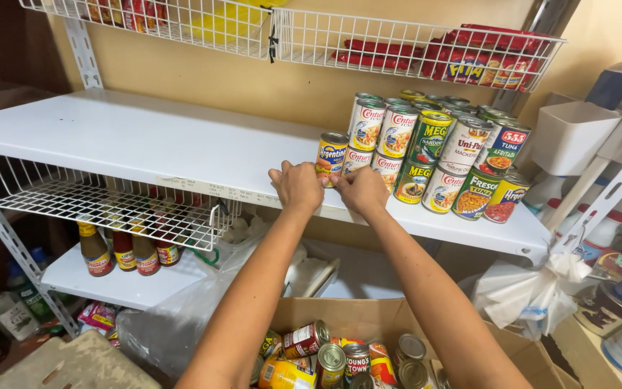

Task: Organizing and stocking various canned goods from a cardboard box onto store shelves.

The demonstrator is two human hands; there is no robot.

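Both my hands meet at one yellow can standing upright on the white shelf, just beyond my knuckles. My left hand and right hand are equally near, fingers curled against its base. The stacked cans crowd its right side; the shelf lies bare to its left. A box of cans sits below.

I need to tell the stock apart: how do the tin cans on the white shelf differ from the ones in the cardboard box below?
The tin cans on the white shelf stand upright, stacked in two tiers in neat rows; the tin cans in the cardboard box lie jumbled, some upright, some on their sides. Both hands, left hand and right hand, touch a shelf can; none touches the box cans. Both groups are small, round, labelled tins.
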